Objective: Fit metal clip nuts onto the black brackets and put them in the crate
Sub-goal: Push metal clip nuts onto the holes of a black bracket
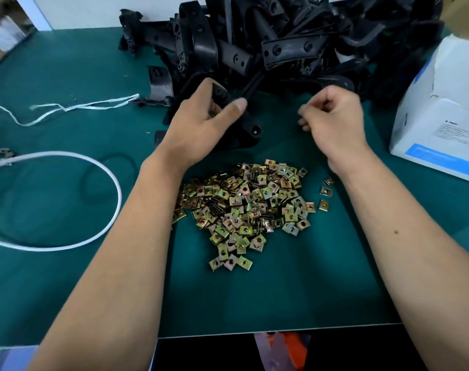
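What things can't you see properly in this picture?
Head view only:
- Right hand: fingers curled and blurred, so whether it holds a clip nut is unclear.
- Bracket: mostly hidden by the left hand gripping it.
- Crate: not in view.
- White box: cut off by the right edge; print too small.

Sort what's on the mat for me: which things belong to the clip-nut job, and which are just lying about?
Job:
- black bracket gripped by left hand
- pile of black brackets
- heap of metal clip nuts
- right hand, fingers curled, contents unclear

Lying about:
- white cable loop
- white string
- white cardboard box
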Demonstrator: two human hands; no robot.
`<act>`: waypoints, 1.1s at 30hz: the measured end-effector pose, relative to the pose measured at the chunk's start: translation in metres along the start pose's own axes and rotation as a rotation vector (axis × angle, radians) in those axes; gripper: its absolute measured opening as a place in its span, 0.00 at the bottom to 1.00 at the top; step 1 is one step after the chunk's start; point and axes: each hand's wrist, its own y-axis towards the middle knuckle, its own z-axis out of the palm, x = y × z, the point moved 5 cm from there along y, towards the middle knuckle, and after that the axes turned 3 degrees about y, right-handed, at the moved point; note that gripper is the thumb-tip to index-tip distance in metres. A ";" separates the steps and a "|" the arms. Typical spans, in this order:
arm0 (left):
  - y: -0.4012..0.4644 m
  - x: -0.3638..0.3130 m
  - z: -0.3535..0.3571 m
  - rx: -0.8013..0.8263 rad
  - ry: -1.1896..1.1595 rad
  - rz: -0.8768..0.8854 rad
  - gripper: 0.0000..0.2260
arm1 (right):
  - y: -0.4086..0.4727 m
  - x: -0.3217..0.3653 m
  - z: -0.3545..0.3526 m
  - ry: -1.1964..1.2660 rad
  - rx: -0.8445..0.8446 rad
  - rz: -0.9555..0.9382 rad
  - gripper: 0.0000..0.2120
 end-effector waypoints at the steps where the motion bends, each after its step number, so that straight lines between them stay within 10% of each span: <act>1: 0.000 -0.001 0.000 0.012 0.019 0.021 0.21 | 0.001 0.000 -0.004 -0.034 -0.039 -0.017 0.05; 10: -0.003 -0.016 0.002 0.057 0.026 0.068 0.26 | -0.027 0.024 0.025 0.333 0.289 -0.091 0.02; 19: -0.002 -0.016 0.006 0.083 -0.051 0.022 0.29 | -0.030 0.020 0.025 0.315 0.270 -0.042 0.14; 33: -0.003 -0.019 0.007 0.140 -0.013 0.048 0.47 | -0.033 0.021 0.031 0.338 0.418 -0.015 0.06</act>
